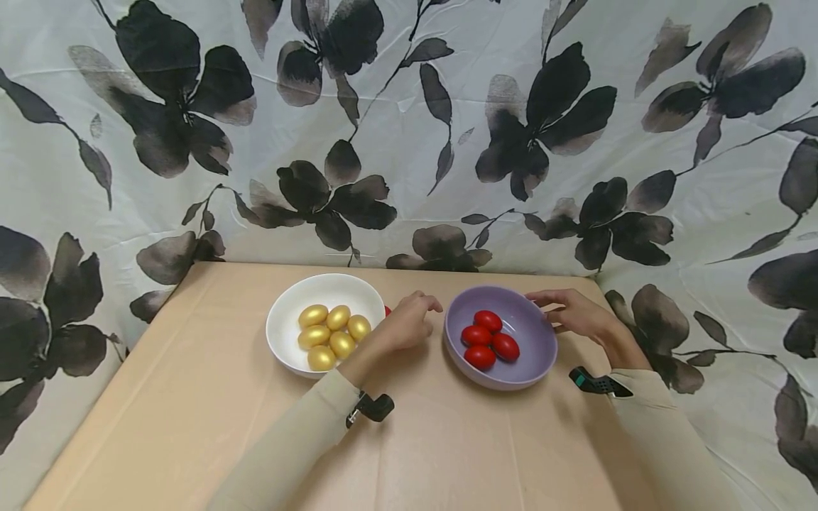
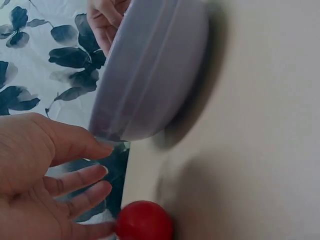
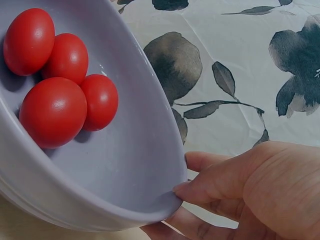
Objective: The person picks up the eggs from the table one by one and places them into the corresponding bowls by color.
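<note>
A purple bowl (image 1: 543, 355) holds several red eggs (image 3: 53, 112). My right hand (image 1: 578, 312) is at its right rim; the thumb touches the edge, and the fingers lie loosely along the outside. To the left, a white bowl (image 1: 281, 326) contains several golden eggs (image 1: 341, 344). Between both bowls is my left hand (image 1: 405, 323), fingers spread and holding nothing. One more red egg (image 2: 145, 221) sits on the table beside its fingertips, mostly hidden behind the hand in the head view.
Both bowls stand on a light wooden-toned table (image 1: 447, 447). A white cloth with dark flowers (image 1: 434, 142) hangs behind the table and down its sides. Each wrist wears a black strap (image 1: 601, 383).
</note>
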Demonstrator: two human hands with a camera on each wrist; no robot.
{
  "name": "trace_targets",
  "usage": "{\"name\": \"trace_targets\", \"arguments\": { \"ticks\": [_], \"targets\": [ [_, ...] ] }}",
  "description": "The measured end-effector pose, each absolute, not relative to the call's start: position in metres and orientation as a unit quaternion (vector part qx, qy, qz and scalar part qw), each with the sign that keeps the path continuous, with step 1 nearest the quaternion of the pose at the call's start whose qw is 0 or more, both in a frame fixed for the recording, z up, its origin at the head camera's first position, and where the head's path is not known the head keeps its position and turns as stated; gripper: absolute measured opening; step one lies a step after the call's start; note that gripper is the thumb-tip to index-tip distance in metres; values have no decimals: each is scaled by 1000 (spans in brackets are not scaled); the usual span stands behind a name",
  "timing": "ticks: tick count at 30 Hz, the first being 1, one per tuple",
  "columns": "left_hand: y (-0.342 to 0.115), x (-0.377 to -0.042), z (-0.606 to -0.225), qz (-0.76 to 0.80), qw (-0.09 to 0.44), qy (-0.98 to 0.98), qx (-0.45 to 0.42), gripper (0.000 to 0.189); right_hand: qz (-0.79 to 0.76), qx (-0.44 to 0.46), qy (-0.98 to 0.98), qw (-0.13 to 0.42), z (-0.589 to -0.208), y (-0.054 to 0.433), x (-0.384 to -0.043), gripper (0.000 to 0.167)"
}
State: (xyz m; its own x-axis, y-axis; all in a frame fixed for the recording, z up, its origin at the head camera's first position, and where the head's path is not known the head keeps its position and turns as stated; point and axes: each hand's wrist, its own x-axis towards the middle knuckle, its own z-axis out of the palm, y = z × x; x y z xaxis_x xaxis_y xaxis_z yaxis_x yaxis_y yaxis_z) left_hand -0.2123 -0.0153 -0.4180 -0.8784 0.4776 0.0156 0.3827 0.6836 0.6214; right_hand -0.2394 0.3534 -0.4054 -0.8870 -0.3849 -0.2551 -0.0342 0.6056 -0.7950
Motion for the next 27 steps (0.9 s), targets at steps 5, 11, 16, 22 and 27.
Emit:
{"name": "trace_targets", "arguments": {
  "ticks": [5,11,16,22,27],
  "targets": [
    [-17,-210,-421,337,80,906,244,39,-428,-119,872,205,-406,354,-239,54],
    [-19,-205,-421,308,101,917,234,39,-427,-117,873,205,-406,354,-239,54],
    [-20,-195,-418,241,143,930,238,39,-431,-116,871,207,-406,354,-239,55],
    [-21,-194,-419,242,148,925,252,39,-430,-116,872,206,-407,354,-239,54],
    [-23,-192,-423,291,132,913,252,38,-419,-113,878,201,-408,353,-241,53]
  ]
}}
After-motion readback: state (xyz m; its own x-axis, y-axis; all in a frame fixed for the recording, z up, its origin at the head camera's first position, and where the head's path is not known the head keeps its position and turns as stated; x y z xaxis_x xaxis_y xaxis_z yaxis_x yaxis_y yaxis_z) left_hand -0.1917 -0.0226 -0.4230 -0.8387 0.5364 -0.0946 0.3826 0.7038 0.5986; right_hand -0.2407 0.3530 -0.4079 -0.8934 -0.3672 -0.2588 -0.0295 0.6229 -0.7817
